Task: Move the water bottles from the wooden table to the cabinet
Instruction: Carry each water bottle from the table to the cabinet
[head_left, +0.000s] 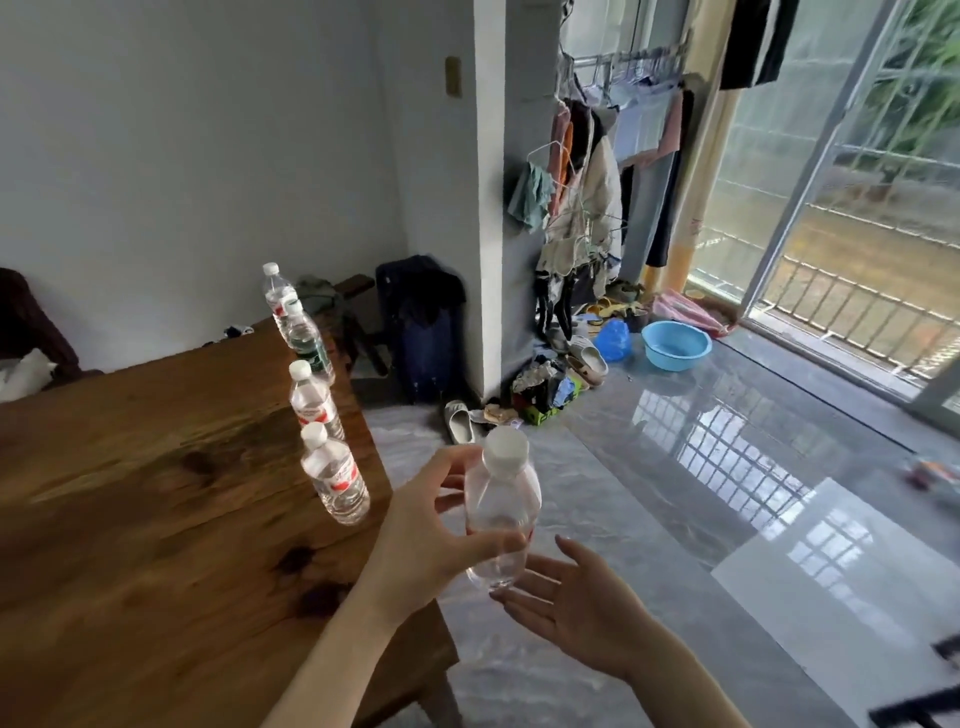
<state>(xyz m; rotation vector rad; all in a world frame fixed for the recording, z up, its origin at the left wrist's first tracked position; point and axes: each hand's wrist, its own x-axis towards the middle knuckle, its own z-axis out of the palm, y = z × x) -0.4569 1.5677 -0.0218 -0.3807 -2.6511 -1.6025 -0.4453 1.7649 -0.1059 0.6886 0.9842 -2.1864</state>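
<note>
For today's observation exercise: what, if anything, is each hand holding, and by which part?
The left hand holds a water bottle around its middle, off the table. The right hand is open just under the bottle's base, holding nothing.

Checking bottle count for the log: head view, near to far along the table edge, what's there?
Held bottle in left hand, off the table → red-label bottle → red-label bottle → green-label bottle → farthest red-label bottle.
</note>
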